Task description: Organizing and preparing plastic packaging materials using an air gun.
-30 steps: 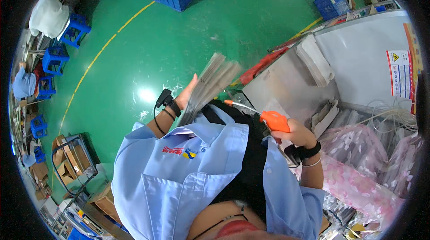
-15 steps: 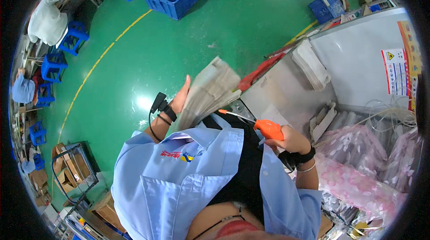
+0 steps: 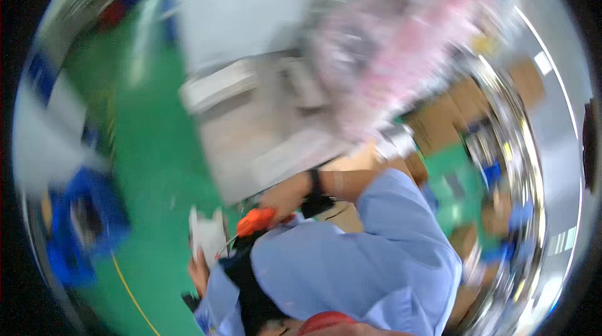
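Note:
Motion smears the whole head view. At the lower left, my left hand (image 3: pixel 199 271) is closed on a whitish flat stack of thin pieces (image 3: pixel 209 233), held above the green floor. My right hand (image 3: pixel 285 198) wraps round an orange air blow gun (image 3: pixel 253 222) with a thin metal nozzle. The gun is close to the stack, to its right; whether the nozzle touches it I cannot tell. Just beyond my right hand lies the edge of a grey metal worktable (image 3: pixel 229 148). Another whitish bundle (image 3: pixel 219 89) rests on that table.
Pink-patterned plastic sheeting (image 3: pixel 401 53) is heaped on the table's far right part. A pale panel (image 3: pixel 241 16) rises behind. Brown cartons (image 3: pixel 442 116) stand to the right. A blue crate (image 3: pixel 94 210) is on the green floor (image 3: pixel 153 192) at the left.
My view has swung right, so the worktable now lies in front of me. Both hands have shifted toward the lower left of the view, still holding the stack and the air blow gun.

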The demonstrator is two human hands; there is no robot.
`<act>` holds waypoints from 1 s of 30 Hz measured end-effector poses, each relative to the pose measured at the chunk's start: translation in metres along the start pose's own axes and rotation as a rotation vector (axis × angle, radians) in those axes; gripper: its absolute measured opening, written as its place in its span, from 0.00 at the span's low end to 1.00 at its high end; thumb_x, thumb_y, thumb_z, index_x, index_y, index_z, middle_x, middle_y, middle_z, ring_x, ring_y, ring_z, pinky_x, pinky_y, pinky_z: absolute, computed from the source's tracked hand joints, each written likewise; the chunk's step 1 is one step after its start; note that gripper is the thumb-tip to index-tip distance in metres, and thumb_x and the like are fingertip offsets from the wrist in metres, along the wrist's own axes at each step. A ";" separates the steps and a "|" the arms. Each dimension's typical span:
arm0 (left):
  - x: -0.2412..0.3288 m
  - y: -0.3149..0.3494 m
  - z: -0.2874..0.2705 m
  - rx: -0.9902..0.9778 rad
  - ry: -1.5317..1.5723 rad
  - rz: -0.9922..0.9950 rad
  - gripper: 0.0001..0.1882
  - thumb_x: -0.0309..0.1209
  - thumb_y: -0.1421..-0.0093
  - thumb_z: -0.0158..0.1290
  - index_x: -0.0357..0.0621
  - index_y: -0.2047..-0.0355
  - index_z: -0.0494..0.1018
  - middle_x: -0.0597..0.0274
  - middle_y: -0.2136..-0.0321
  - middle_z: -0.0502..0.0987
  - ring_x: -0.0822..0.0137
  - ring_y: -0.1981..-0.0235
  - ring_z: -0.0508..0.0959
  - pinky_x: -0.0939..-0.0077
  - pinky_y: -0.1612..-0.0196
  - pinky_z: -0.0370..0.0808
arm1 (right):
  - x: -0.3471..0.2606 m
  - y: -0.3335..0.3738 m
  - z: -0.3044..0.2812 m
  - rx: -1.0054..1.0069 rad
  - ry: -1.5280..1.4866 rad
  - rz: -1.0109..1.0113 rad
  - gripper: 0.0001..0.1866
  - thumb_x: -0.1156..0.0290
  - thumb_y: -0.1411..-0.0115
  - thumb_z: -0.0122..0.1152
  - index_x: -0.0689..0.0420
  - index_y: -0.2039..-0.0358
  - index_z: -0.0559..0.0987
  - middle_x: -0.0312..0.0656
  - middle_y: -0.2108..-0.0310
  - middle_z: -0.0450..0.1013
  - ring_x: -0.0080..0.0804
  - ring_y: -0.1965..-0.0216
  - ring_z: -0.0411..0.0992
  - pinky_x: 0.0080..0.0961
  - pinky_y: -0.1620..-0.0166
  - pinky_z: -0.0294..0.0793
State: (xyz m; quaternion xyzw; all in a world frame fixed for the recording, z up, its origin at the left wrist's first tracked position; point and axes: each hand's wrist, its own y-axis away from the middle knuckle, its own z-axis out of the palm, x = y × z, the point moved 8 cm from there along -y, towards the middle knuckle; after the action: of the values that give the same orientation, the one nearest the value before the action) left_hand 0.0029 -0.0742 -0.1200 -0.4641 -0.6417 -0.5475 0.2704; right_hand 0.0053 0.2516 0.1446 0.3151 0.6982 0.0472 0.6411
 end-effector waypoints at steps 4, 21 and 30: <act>0.066 -0.040 0.057 -0.149 0.427 -0.073 0.37 0.57 0.36 0.39 0.30 0.49 0.69 0.42 0.54 0.74 0.55 0.53 0.74 0.67 0.50 0.70 | 0.021 0.025 0.003 0.249 0.140 0.093 0.15 0.62 0.46 0.60 0.65 0.73 0.77 0.43 0.80 0.75 0.31 0.79 0.71 0.30 0.73 0.71; 0.152 -0.063 0.208 -0.566 0.339 -0.019 0.37 0.57 0.37 0.40 0.30 0.49 0.69 0.43 0.55 0.75 0.55 0.53 0.75 0.67 0.51 0.70 | 0.045 0.067 0.044 0.564 -0.238 0.000 0.20 0.57 0.48 0.63 0.66 0.70 0.79 0.45 0.76 0.77 0.35 0.76 0.74 0.34 0.70 0.73; 0.148 -0.072 0.183 -0.559 0.389 -0.030 0.37 0.57 0.37 0.40 0.31 0.49 0.69 0.43 0.55 0.75 0.55 0.54 0.75 0.67 0.51 0.70 | 0.036 0.060 0.031 0.550 -0.055 0.267 0.20 0.56 0.49 0.62 0.64 0.71 0.79 0.45 0.77 0.76 0.35 0.77 0.73 0.33 0.70 0.72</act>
State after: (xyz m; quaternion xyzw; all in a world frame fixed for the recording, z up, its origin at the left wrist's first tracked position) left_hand -0.0941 0.1470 -0.0726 -0.3976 -0.4098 -0.7845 0.2419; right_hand 0.0576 0.3067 0.1361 0.5669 0.6196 -0.0685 0.5386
